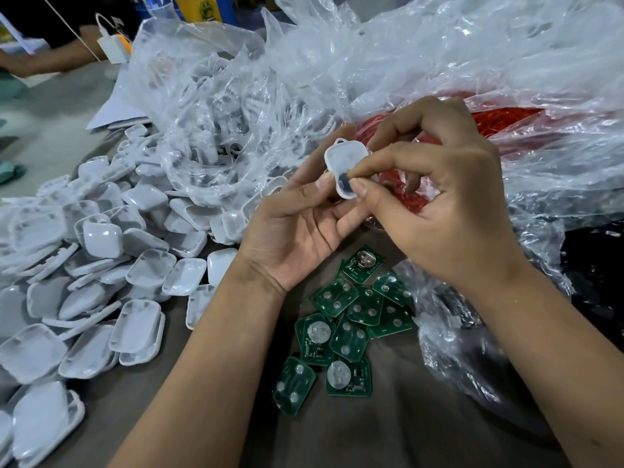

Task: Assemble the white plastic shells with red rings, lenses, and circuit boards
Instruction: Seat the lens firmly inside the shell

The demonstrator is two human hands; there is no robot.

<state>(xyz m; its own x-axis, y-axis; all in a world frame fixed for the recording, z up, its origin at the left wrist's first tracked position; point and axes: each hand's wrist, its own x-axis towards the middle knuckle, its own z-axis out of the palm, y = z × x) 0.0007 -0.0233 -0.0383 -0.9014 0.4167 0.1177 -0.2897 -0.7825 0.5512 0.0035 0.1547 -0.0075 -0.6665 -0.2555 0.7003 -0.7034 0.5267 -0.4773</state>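
Your left hand (pixel 297 228) pinches the white shell (pixel 344 163) by its edges, above the surface and in front of the red rings bag (pixel 499 126). Your right hand (pixel 449 204) pinches a small dark piece (pixel 343 182) at the shell's near end, thumb and forefinger tips closed on it

Handling, as I judge it:
- shell is thin moulded plastic, light, stiff-ish but it'll flex if squeezed across the open face; hold by the rim walls, as you're doing
- smooth and glossy, likely slippery; keep the loop tab end free, don't lever on it
- dark piece is tiny, easy to drop or seat crooked; press it straight down, fingertip only
- circuit boards (pixel 351 315) near you on the surface are rigid but carry coin-cell clips and dome pads; take by the edges

What I can't make out:
- whether the dark piece is a lens or something else; your fingertips cover most of it
- whether a red ring is already in this shell; the inside is blocked
- loose shell pile (pixel 101 265) at left runs out of frame
- clear bag (pixel 216 136) contents are blurred by folds
- dark items in the near right bag (pixel 472 332) are unreadable
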